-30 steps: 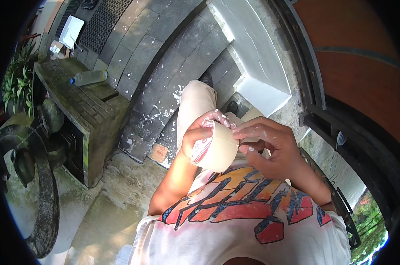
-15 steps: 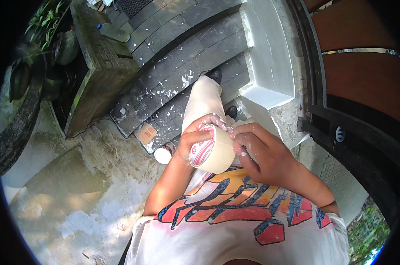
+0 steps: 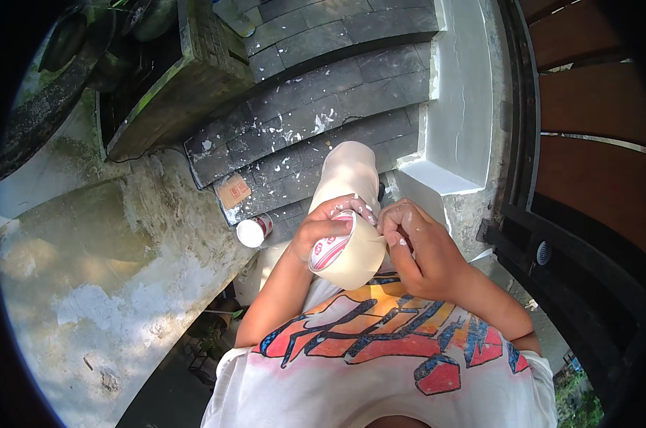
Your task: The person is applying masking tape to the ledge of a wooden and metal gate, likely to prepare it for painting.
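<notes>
A wide roll of cream masking tape (image 3: pixel 362 258) with a red-and-white printed core is in front of my belly. My left hand (image 3: pixel 324 222) grips it, with the thumb inside the core and the fingers along the far side. At the roll's right edge, my right hand (image 3: pixel 431 251) is closed in a pinch, thumb and fingertips on the tape. Whether a loose tape end lies between them is hard to make out. White paint or filler specks mark the fingers of both hands.
Dark stone steps (image 3: pixel 305 118) spattered white rise ahead. On their left end are a white-and-red tub (image 3: pixel 252 232) and a brown cardboard piece (image 3: pixel 234 191). A mossy planter box (image 3: pixel 187 93) stands left, a freshly coated wall (image 3: pixel 464 93) and a brown slatted gate (image 3: pixel 595 157) right.
My view has shifted, so the steps and planter sit higher in the picture. The roll has turned slightly in my left hand, and my right fingertips have curled tighter at its edge.
</notes>
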`<action>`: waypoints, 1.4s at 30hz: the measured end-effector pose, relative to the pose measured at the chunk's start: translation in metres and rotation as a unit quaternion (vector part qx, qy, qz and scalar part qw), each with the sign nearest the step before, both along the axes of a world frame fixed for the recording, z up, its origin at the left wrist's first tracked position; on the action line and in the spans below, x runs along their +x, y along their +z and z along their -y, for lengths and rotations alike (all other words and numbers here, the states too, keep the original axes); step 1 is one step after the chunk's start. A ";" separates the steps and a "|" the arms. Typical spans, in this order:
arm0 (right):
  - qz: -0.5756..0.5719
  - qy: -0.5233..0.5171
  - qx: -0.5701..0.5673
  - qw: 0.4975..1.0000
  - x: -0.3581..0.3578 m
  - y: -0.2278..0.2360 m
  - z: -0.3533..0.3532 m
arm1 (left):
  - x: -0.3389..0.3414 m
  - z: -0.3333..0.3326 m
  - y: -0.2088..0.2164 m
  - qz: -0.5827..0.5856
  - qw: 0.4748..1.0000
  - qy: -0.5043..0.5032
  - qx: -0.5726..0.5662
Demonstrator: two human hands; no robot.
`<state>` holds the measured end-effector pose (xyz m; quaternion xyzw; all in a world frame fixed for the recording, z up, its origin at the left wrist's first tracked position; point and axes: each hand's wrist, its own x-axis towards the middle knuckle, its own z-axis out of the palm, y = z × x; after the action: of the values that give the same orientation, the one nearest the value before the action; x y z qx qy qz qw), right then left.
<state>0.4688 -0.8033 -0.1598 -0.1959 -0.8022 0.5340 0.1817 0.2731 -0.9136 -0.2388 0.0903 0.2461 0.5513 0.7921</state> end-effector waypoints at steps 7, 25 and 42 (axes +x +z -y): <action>0.033 -0.006 -0.071 0.997 -0.005 0.016 -0.016 | 0.000 -0.012 -0.010 0.024 0.999 0.031 0.029; 0.172 -0.119 -0.234 0.949 -0.101 0.002 0.027 | -0.072 0.036 -0.030 0.058 0.998 0.005 0.015; 0.110 -0.039 -0.292 0.949 -0.171 -0.019 0.090 | -0.127 0.115 -0.036 -0.095 0.958 0.260 0.078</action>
<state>0.2983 -0.8936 -0.1786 -0.3292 -0.6176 0.7126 0.0484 0.1464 -1.0285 -0.2747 0.1367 0.2914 0.7446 0.5848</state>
